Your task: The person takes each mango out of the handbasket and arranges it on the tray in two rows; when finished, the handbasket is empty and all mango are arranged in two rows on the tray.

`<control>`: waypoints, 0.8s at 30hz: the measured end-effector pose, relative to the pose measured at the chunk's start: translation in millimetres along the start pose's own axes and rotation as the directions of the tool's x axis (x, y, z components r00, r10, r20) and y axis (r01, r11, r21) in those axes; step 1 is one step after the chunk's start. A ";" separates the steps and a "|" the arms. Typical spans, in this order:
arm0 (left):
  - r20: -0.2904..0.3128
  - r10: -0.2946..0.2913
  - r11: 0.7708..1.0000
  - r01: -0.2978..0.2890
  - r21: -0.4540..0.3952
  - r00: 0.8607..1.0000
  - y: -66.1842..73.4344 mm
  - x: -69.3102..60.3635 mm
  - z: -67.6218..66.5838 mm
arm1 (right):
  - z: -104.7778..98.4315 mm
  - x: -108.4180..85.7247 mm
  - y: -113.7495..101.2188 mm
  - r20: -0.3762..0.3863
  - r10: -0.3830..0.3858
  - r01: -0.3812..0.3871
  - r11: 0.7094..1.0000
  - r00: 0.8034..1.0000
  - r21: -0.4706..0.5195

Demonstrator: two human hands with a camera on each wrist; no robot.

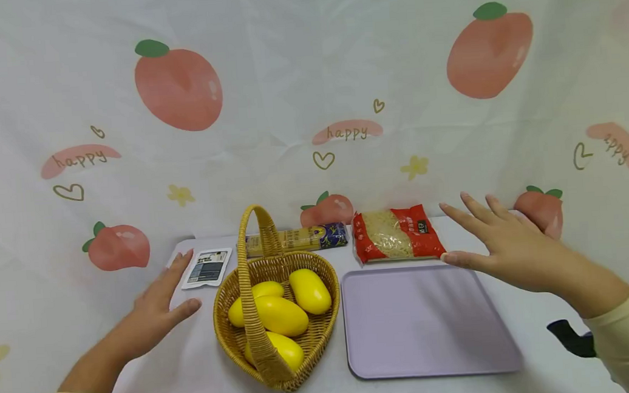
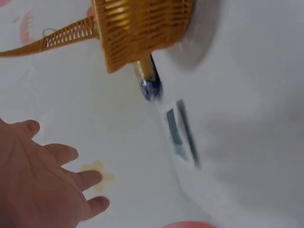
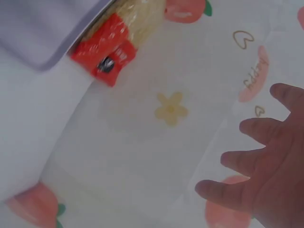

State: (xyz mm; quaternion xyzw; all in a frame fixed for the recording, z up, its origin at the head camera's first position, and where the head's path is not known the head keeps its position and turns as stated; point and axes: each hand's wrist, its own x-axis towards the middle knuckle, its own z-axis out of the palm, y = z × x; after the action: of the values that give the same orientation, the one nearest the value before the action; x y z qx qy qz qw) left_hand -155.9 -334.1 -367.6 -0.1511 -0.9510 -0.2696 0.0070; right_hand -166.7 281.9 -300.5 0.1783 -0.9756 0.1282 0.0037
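My left hand hovers with fingers outstretched, left of the wicker basket and close to a small white packet. In the left wrist view its fingers are spread and hold nothing. Over on the right, my right hand is raised with fingers spread, near the back right corner of the lavender tray. Nothing is in its grasp in the right wrist view. Inside the basket, which has a tall arched handle, lie several yellow mangoes.
A red bag of pale dry noodles lies behind the tray. Behind the basket is a long yellow and purple packet, partly hidden by it. A white cloth backdrop with printed peaches rises at the table's far edge.
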 end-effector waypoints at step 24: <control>-0.047 0.041 0.669 -0.062 -0.740 0.998 -14.3 -4.2 106.2 | 73.5 14.6 -61.9 -0.054 -0.233 0.238 0.923 0.971 0.303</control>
State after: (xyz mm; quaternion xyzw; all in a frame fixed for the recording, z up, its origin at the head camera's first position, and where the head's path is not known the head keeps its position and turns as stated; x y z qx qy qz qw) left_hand -148.8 -292.2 -466.0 -0.1642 -0.7550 -0.6339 -0.0347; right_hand -155.9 202.4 -355.4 0.2913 -0.9151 0.2787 -0.0005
